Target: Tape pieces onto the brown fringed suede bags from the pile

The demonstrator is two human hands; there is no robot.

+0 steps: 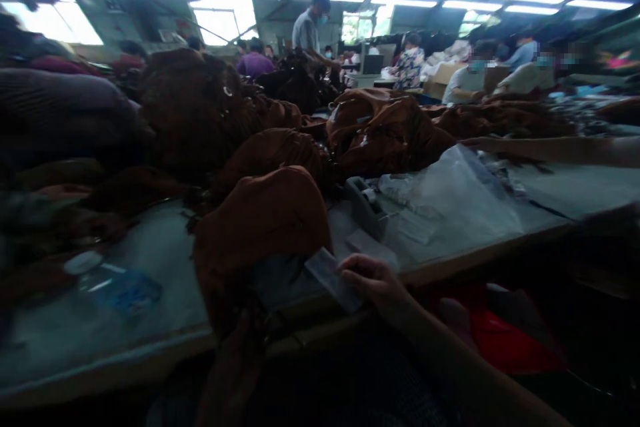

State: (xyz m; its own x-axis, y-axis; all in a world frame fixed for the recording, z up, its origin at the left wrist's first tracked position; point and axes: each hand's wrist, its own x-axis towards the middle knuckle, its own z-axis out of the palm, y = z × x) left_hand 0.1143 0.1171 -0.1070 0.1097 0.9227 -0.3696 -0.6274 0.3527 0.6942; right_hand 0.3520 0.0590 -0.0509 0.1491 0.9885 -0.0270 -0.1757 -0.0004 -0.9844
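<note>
- The right hand point(373, 277) has thumb and fingertips pinched together on the edge of a small clear plastic sleeve point(330, 275).
- That sleeve is held up at a slant just right of the lower part of the brown bag point(265, 213); I cannot tell whether its far corner touches the bag.
- The left hand point(239, 340) is at the brown bag's shadowed lower end and seems to steady it; too dark to tell whether its fingers are clamped or apart.
- The brown bag stands at the near edge of the worktable point(175, 300), its rounded top uppermost.
- The step in hand looks like handling the sleeve beside the bag; a next move would call for a light pinch on the thin film and a steady left hand.
- Right of the brown bag and a little beyond it sits what looks like a grey tape dispenser point(367, 207); further right lies a large clear plastic bag point(465, 193).
- Left of the brown bag, a clear bottle point(117, 287) with a white cap lies on its side.
- Behind the brown bag are heaped more brown bags point(385, 130).
- Well beyond it, co-workers are at other tables, one standing in a grey shirt point(306, 32).
</note>
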